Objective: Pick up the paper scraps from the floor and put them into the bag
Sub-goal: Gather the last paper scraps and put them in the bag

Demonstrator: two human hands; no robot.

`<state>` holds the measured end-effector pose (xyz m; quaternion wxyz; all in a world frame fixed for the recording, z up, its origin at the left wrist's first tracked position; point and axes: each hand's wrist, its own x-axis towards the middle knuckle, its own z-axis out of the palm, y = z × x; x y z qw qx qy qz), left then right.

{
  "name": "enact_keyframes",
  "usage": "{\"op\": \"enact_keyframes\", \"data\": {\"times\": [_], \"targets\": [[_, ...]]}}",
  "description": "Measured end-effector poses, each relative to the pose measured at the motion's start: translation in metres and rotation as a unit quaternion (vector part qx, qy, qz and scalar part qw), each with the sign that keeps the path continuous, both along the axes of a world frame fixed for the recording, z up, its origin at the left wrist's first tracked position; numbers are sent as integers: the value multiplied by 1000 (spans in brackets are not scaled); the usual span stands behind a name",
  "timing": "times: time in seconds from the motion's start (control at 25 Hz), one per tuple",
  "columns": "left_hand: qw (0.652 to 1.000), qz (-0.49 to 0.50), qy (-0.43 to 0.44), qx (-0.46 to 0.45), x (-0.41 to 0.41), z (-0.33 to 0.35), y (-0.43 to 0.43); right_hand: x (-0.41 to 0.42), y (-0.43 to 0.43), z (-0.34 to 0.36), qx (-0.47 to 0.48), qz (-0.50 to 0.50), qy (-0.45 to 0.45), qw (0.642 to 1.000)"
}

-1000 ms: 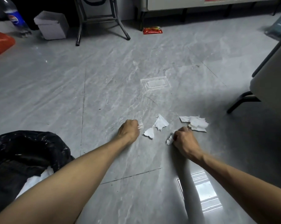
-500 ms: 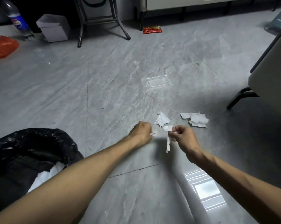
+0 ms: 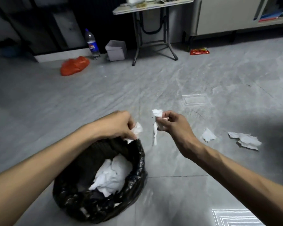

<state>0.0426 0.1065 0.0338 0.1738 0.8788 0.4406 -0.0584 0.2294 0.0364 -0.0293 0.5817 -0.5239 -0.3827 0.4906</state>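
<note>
A black bag (image 3: pixel 137 173) lined over a bin stands open on the grey floor at lower centre, with white paper (image 3: pixel 111 176) inside. My left hand (image 3: pixel 119 124) hovers over the bag's far rim, shut on a crumpled white scrap (image 3: pixel 137 129). My right hand (image 3: pixel 171 123) is raised just right of the bag, pinching white paper scraps (image 3: pixel 156 126) that dangle down. Two more scraps lie on the floor to the right: a small one (image 3: pixel 208 135) and a larger torn one (image 3: pixel 245 140).
A folding table (image 3: pixel 153 30) stands at the back, with a white box (image 3: pixel 116 50), a cola bottle (image 3: pixel 92 44) and an orange bag (image 3: pixel 74 65) near it. A red packet (image 3: pixel 199 51) lies by a cabinet (image 3: pixel 235 13) at the back right.
Both hands have lifted off the floor with scraps and moved left to the bag. My view has swung left and up, bringing the bag under my hands.
</note>
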Motion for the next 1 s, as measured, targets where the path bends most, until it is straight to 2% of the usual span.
{"op": "enact_keyframes", "data": {"times": [0.12, 0.2, 0.32, 0.36, 0.4, 0.52, 0.6, 0.72, 0.8, 1.0], "targets": [[995, 38, 91, -18, -55, -11, -5, -53, 10, 15, 30, 66, -58, 996], [989, 71, 121, -53, -84, -15, -8, -76, 13, 14, 29, 117, -142, 982], [980, 114, 149, -70, -104, -16, -6, -88, 17, 8, 26, 208, -337, 918], [983, 126, 130, -40, -102, -15, -4, -87, 17, 7, 28, 218, -366, 904], [986, 138, 91, -2, -96, -12, -3, -83, 17, 7, 32, 212, -367, 905], [984, 152, -66, 71, -53, -1, -4, -51, 19, 5, 45, 141, -310, 939], [983, 121, -125, 49, -9, 1, -4, -11, 22, -9, 28, 68, -311, 947], [987, 58, -149, -5, 65, -5, -3, 74, 14, -51, -61, -35, -349, 934], [988, 22, -148, -33, 113, -17, -3, 143, 2, -85, -141, -70, -416, 896], [988, -31, -115, -96, 198, -63, -11, 278, -33, -145, -299, -49, -582, 755]]}}
